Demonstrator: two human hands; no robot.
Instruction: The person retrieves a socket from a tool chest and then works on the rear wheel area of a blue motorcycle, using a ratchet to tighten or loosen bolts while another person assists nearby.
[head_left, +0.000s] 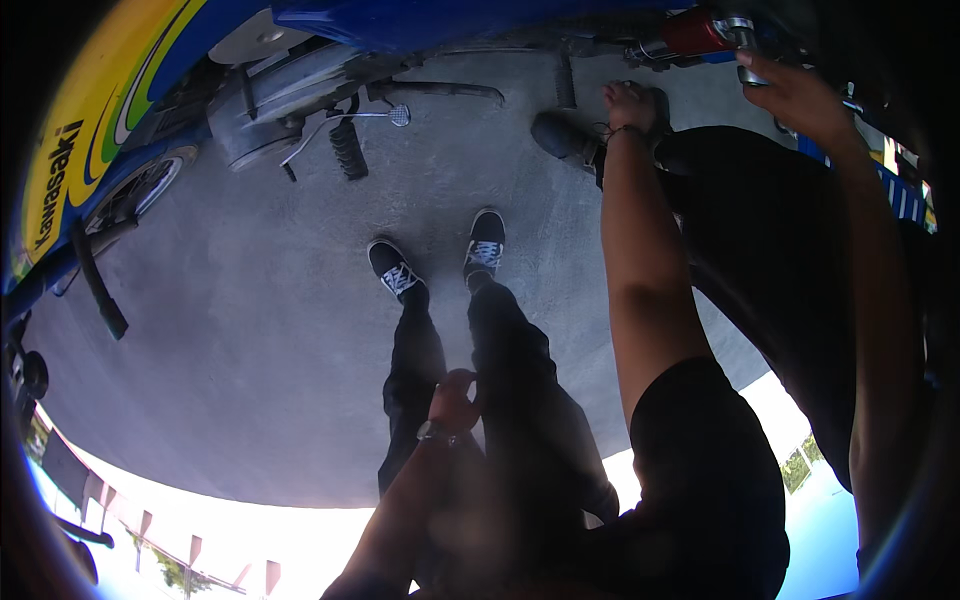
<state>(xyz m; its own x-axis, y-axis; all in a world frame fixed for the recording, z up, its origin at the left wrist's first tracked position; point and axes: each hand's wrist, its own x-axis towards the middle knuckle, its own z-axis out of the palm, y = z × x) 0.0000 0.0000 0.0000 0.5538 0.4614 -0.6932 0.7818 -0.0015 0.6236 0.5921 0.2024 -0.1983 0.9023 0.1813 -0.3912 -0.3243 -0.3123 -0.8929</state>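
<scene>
Handling a chrome part (750,75) seems in hand: the upper-right hand (800,100) appears to grasp it, needing steadiness next. Whether the bracelet-wearing hand (630,102) or lower-centre watch-wearing hand (455,402) grasps anything, one cannot tell.

The left forearm (400,500) is angled up from the lower edge, and the left hand (456,402) is held between the legs (512,350), fingers curled. The right arm (645,270) is stretched far forward; the right hand's (630,105) grip cannot be made out.
</scene>
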